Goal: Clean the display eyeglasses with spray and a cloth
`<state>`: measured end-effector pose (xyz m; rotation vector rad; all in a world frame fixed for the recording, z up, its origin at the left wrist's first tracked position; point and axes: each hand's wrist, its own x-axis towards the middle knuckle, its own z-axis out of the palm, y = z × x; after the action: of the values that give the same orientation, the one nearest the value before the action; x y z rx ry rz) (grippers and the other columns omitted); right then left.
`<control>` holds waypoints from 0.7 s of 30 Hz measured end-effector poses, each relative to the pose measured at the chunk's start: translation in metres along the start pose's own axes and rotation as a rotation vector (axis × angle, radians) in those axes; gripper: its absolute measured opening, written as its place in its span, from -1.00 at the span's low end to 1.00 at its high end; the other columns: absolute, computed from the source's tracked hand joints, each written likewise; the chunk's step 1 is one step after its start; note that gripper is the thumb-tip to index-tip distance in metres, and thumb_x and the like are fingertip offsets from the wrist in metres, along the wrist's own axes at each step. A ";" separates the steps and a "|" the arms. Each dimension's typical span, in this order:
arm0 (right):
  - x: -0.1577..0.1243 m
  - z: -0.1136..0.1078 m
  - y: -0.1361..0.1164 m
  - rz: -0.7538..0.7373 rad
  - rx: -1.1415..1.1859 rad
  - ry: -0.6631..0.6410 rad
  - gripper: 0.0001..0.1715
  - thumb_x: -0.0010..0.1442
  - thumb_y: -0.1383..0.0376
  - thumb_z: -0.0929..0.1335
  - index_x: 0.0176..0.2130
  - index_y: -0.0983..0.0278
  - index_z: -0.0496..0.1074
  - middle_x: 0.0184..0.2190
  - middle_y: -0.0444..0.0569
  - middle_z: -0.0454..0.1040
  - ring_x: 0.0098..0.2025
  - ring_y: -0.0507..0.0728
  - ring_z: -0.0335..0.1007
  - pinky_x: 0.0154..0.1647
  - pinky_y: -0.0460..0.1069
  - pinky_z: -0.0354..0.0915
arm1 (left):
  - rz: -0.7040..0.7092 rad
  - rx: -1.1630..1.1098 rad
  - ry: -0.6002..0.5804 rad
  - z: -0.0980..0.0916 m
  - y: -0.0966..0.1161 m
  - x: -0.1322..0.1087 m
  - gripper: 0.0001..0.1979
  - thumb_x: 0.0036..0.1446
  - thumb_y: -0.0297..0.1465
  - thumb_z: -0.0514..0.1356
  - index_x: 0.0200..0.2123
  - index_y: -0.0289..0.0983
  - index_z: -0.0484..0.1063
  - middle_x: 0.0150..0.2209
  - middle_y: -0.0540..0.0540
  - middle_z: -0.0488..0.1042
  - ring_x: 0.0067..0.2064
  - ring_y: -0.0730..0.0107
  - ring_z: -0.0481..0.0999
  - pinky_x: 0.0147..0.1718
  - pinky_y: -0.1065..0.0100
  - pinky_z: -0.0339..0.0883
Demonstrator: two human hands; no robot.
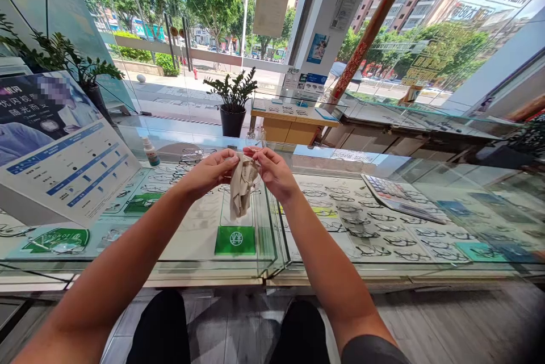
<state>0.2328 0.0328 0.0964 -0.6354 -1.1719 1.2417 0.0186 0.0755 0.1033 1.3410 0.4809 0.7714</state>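
My left hand (212, 172) and right hand (276, 174) pinch a crumpled cloth (242, 189) over the glass counter (187, 269). From here, handling looks underway; I can't tell how much remains.

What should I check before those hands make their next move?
1. Left hand gripping the beige cloth: ok.
2. Right hand gripping firmly: cannot tell; its fingertips are at the cloth's upper edge.
3. Anything wrapped in the cloth: cannot tell; folds and fingers hide it.
4. Spray bottle apart from both hands: ok.
5. Cloth off the glass display counter: cannot tell from this angle.
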 end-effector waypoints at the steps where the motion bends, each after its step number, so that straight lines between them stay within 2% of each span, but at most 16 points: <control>1: -0.001 0.001 -0.001 -0.011 -0.001 0.000 -0.51 0.07 -0.12 0.71 -0.32 0.15 0.63 0.12 0.00 0.72 0.27 0.26 0.55 0.29 0.13 0.48 | 0.005 0.007 0.014 0.001 0.000 0.000 -0.39 0.12 0.07 0.58 -0.15 -0.24 0.42 -0.31 0.01 0.55 -0.35 0.45 0.52 -0.28 0.35 0.45; 4: -0.002 0.002 -0.002 -0.043 -0.013 -0.007 -0.50 0.08 -0.14 0.71 -0.32 0.13 0.63 0.09 -0.02 0.72 0.30 0.27 0.54 0.36 0.17 0.44 | 0.005 0.041 0.039 0.001 0.000 0.000 -0.35 0.10 0.11 0.58 -0.15 -0.24 0.40 -0.33 0.03 0.53 -0.36 0.46 0.49 -0.29 0.35 0.42; 7: -0.001 0.002 -0.003 -0.053 -0.041 -0.005 -0.50 0.08 -0.14 0.71 -0.33 0.14 0.63 0.07 -0.02 0.71 0.31 0.27 0.53 0.37 0.17 0.42 | 0.000 0.068 0.015 0.001 0.000 -0.001 -0.36 0.13 0.12 0.55 -0.16 -0.24 0.38 -0.34 0.04 0.50 -0.38 0.47 0.46 -0.32 0.37 0.38; 13: 0.001 -0.001 -0.002 -0.082 -0.026 0.057 -0.52 0.05 -0.13 0.72 -0.33 0.14 0.66 -0.05 -0.06 0.69 0.14 0.20 0.54 0.25 0.10 0.45 | -0.001 0.036 -0.056 -0.002 0.002 -0.003 -0.43 0.21 0.07 0.52 -0.16 -0.24 0.39 -0.32 0.04 0.46 -0.36 0.48 0.42 -0.31 0.39 0.36; 17: 0.001 -0.003 -0.003 -0.091 -0.024 0.076 -0.51 0.04 -0.12 0.72 -0.34 0.13 0.64 -0.09 -0.07 0.68 0.12 0.20 0.52 0.21 0.10 0.46 | 0.005 -0.007 -0.121 -0.004 0.004 -0.004 -0.49 0.26 0.02 0.52 -0.18 -0.26 0.43 -0.31 0.01 0.45 -0.34 0.49 0.39 -0.31 0.39 0.34; 21: 0.001 -0.001 -0.001 -0.075 -0.030 0.054 -0.48 0.05 -0.15 0.71 -0.32 0.14 0.62 -0.08 -0.06 0.66 0.07 0.19 0.51 0.11 0.08 0.47 | 0.001 0.003 -0.114 -0.002 0.001 -0.004 -0.48 0.25 0.02 0.52 -0.17 -0.26 0.44 -0.29 0.01 0.47 -0.30 0.46 0.44 -0.26 0.37 0.37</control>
<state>0.2338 0.0334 0.0972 -0.6374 -1.1611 1.1396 0.0141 0.0743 0.1038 1.3796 0.3917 0.6913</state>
